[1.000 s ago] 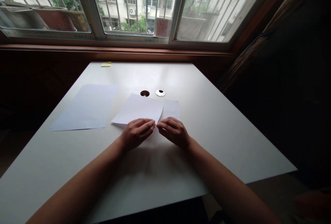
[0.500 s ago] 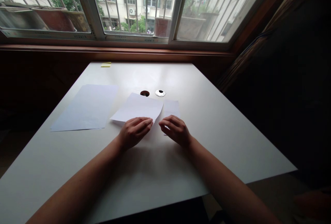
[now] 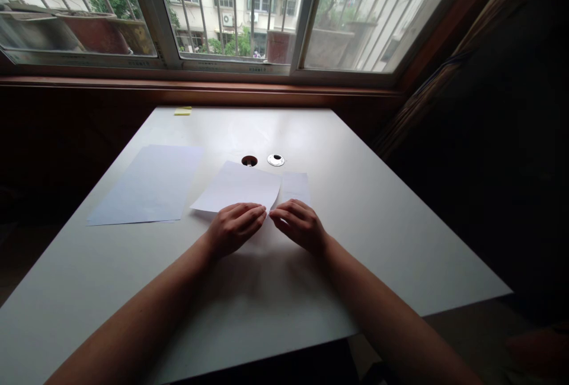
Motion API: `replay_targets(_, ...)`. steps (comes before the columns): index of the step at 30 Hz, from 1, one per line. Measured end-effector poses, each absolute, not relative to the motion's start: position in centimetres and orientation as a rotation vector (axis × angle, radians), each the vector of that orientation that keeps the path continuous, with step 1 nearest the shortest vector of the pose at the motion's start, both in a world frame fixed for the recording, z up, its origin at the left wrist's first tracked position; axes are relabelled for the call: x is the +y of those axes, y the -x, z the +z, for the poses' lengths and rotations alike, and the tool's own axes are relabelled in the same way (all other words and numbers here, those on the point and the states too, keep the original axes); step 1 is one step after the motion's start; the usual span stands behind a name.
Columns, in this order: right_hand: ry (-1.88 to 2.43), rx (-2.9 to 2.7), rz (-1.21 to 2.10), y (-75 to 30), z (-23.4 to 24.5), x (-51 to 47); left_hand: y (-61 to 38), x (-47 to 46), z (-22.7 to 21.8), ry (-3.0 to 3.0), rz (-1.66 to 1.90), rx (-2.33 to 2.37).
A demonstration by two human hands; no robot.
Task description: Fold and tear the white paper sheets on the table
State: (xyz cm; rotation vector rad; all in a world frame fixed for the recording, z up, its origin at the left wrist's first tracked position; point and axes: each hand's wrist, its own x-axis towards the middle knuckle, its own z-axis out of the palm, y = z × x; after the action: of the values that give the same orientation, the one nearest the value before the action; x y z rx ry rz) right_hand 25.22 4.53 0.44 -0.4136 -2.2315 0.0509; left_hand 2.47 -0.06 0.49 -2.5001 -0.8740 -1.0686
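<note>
A white sheet of paper [image 3: 242, 185] is tilted up off the desk, its right edge curving toward me. My left hand [image 3: 235, 228] is closed on its near right corner, fingers pressed together over the edge. My right hand [image 3: 300, 224] meets it there, thumb and fingertips pinched at the same corner, almost touching the left fingertips. A smaller white paper strip [image 3: 294, 183] lies flat just beyond my right hand, which partly covers it.
Larger white sheets [image 3: 146, 183] lie flat on the left of the white desk [image 3: 400, 254]. Behind the held paper are a round cable hole [image 3: 249, 161] and its silver cover [image 3: 276, 160]. Yellow sticky notes [image 3: 182, 111] sit at the far edge, below the window.
My right hand has moved slightly left, closing the gap to my left fingertips at the paper's corner. The left hand has shifted slightly right.
</note>
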Motion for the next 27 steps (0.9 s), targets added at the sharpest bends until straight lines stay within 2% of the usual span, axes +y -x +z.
replay_targets(27, 0.526, -2.232, 0.044, -25.41, 0.13, 4.53, -2.42, 0.0, 0.27, 2.516, -0.989, -0.978)
